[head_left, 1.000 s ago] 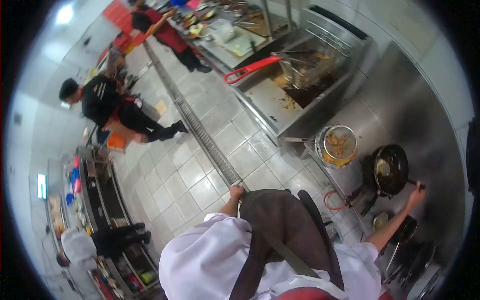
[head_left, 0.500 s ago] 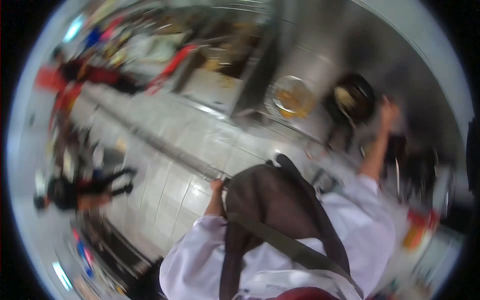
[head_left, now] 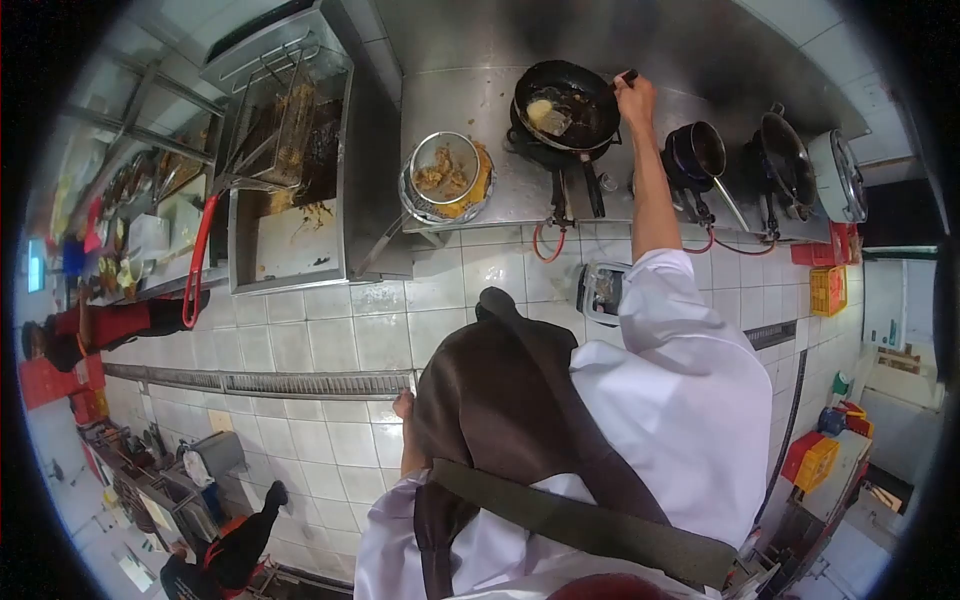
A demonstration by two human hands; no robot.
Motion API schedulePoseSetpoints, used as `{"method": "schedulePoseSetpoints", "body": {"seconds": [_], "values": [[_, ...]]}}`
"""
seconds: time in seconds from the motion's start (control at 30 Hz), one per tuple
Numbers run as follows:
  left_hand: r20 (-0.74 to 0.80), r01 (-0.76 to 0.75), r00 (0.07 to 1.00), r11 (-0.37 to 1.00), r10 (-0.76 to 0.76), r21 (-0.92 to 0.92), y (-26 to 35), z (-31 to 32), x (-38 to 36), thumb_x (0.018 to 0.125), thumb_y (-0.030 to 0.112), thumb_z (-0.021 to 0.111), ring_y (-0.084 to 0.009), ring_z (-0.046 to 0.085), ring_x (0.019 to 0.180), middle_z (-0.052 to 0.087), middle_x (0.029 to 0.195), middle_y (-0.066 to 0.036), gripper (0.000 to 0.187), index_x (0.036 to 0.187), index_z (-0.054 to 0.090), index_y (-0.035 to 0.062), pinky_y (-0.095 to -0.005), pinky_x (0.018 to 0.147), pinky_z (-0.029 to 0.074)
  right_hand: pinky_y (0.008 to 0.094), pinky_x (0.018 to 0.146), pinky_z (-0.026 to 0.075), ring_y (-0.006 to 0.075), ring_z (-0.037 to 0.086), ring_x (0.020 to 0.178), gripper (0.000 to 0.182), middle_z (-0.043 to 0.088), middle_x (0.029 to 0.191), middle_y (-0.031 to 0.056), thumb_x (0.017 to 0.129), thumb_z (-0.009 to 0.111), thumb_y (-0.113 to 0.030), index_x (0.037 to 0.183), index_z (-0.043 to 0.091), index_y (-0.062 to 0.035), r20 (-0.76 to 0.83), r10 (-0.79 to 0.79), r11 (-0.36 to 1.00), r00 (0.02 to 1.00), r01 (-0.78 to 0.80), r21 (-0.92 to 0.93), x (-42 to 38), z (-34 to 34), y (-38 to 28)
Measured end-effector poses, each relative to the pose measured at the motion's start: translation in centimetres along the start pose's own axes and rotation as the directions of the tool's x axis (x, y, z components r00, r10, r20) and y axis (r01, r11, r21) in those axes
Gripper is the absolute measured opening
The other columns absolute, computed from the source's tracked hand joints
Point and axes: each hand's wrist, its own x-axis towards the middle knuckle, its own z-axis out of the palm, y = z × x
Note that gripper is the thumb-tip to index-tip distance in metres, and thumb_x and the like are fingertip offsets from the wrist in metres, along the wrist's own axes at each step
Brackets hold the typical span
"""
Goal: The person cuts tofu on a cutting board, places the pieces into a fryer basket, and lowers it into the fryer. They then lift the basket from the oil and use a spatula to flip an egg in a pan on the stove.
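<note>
My right hand (head_left: 635,100) is closed round the handle of a dark wok (head_left: 590,112) on the steel stove. A pale lump and a metal ladle or spatula head (head_left: 549,118) lie in the wok. Left of it, a strainer (head_left: 443,170) with brown fried pieces rests over a metal bowl (head_left: 484,203) with yellow-orange contents. My left hand (head_left: 403,404) hangs low beside the dark apron, its fingers partly hidden; whether it holds anything is unclear.
A fryer (head_left: 350,150) with baskets and a red-handled tool (head_left: 200,260) is at left. More pans (head_left: 706,150) stand right on the stove. A container (head_left: 602,292) is on the floor. Two people are at the left: one in red (head_left: 110,325), one in black (head_left: 240,550).
The view has turned and sharpened. The wok, strainer and fryer now appear further left and higher in the frame. My right hand remains at the wok's handle.
</note>
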Motion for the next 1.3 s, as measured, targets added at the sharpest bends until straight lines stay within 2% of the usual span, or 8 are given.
{"method": "schedulePoseSetpoints", "body": {"seconds": [0.1, 0.2, 0.3, 0.37, 0.6, 0.73, 0.93, 1.3], "values": [[-0.124, 0.292, 0.946, 0.952, -0.301, -0.088, -0.3, 0.5, -0.3, 0.074, 0.035, 0.059, -0.0276, 0.060, 0.067, 0.065, 0.070, -0.014, 0.034, 0.073, 0.067, 0.0019, -0.0404, 0.068, 0.045, 0.0398, 0.069, 0.046, 0.0334, 0.062, 0.077, 0.015, 0.064, 0.079, 0.0172, 0.080, 0.062, -0.016, 0.087, 0.064, -0.0029, 0.001, 0.066, 0.989, 0.998, -0.065, 0.135, 0.2, -0.2, 0.8], [-0.077, -0.088, 0.993, 0.996, 0.091, 0.034, -1.7, 0.1, -1.2, 0.073, 0.035, 0.061, -0.0282, 0.059, 0.067, 0.065, 0.070, -0.013, 0.034, 0.073, 0.067, 0.0013, -0.0403, 0.068, 0.045, 0.0328, 0.061, 0.045, 0.0180, 0.060, 0.063, 0.013, 0.062, 0.066, 0.0077, 0.080, 0.061, -0.015, 0.080, 0.063, -0.0020, -0.073, -0.051, 0.998, 0.996, 0.048, -0.041, 0.4, 0.2, 1.1], [-0.153, 0.269, 0.945, 0.953, -0.288, -0.137, 1.0, 0.1, -2.4, 0.073, 0.035, 0.061, -0.0290, 0.060, 0.068, 0.065, 0.069, -0.013, 0.034, 0.072, 0.066, 0.0008, -0.0407, 0.069, 0.045, 0.0331, 0.062, 0.045, 0.0180, 0.060, 0.063, 0.012, 0.062, 0.065, 0.0076, 0.080, 0.061, -0.014, 0.080, 0.063, -0.0020, -0.085, -0.014, 0.995, 0.996, 0.022, 0.092, 0.2, -0.7, -0.7], [-0.051, 0.102, 0.995, 0.950, -0.091, 0.296, 1.9, -0.5, -2.2, 0.072, 0.034, 0.062, -0.0271, 0.060, 0.068, 0.064, 0.068, -0.012, 0.034, 0.072, 0.067, 0.0009, -0.0390, 0.068, 0.045, 0.0402, 0.070, 0.046, 0.0346, 0.062, 0.079, 0.015, 0.065, 0.080, 0.0181, 0.079, 0.061, -0.015, 0.083, 0.065, -0.0012, -0.046, 0.019, 0.999, 0.999, -0.017, 0.050, 0.5, -0.4, -0.1], [-0.120, 0.256, 0.949, 0.935, -0.292, -0.247, 1.7, 0.5, -2.4, 0.072, 0.031, 0.060, -0.0238, 0.057, 0.064, 0.063, 0.065, -0.010, 0.030, 0.073, 0.066, 0.0009, -0.0373, 0.065, 0.044, 0.0415, 0.072, 0.046, 0.0368, 0.061, 0.081, 0.015, 0.064, 0.083, 0.0190, 0.079, 0.062, -0.014, 0.086, 0.064, -0.0011, -0.063, 0.093, 0.993, 0.994, -0.088, 0.083, -0.3, 0.0, -0.4], [-0.106, 0.234, 0.968, 0.971, -0.228, 0.046, 1.1, 0.0, -2.4, 0.073, 0.026, 0.059, -0.0198, 0.057, 0.062, 0.063, 0.065, -0.009, 0.026, 0.072, 0.065, 0.0009, -0.0360, 0.063, 0.044, 0.0414, 0.072, 0.046, 0.0354, 0.062, 0.081, 0.015, 0.064, 0.082, 0.0190, 0.079, 0.063, -0.014, 0.087, 0.064, -0.0012, -0.081, 0.083, 0.996, 0.993, -0.079, 0.049, 0.1, 2.3, 1.1], [-0.126, 0.275, 0.940, 0.922, -0.318, -0.274, 4.7, 0.0, -4.2, 0.074, 0.023, 0.058, -0.0194, 0.056, 0.061, 0.061, 0.064, -0.010, 0.027, 0.069, 0.062, -0.0032, -0.0375, 0.060, 0.044, 0.0364, 0.061, 0.048, 0.0248, 0.063, 0.066, 0.010, 0.064, 0.070, 0.0137, 0.080, 0.062, -0.008, 0.084, 0.063, 0.0011, -0.114, 0.214, 0.939, 0.970, -0.172, 0.298, -2.0, 3.7, -0.3], [-0.003, 0.104, 0.995, 0.990, -0.105, 0.095, 3.3, 0.2, -2.6, 0.083, 0.030, 0.050, -0.0233, 0.061, 0.071, 0.066, 0.075, -0.008, 0.029, 0.088, 0.068, 0.0069, -0.0378, 0.069, 0.047, 0.0286, 0.047, 0.047, 0.0142, 0.057, 0.050, 0.007, 0.060, 0.063, 0.0089, 0.083, 0.060, -0.002, 0.079, 0.060, 0.0043, -0.147, 0.270, 0.802, 0.951, -0.138, 0.581, -2.9, 3.8, 1.0]]}}
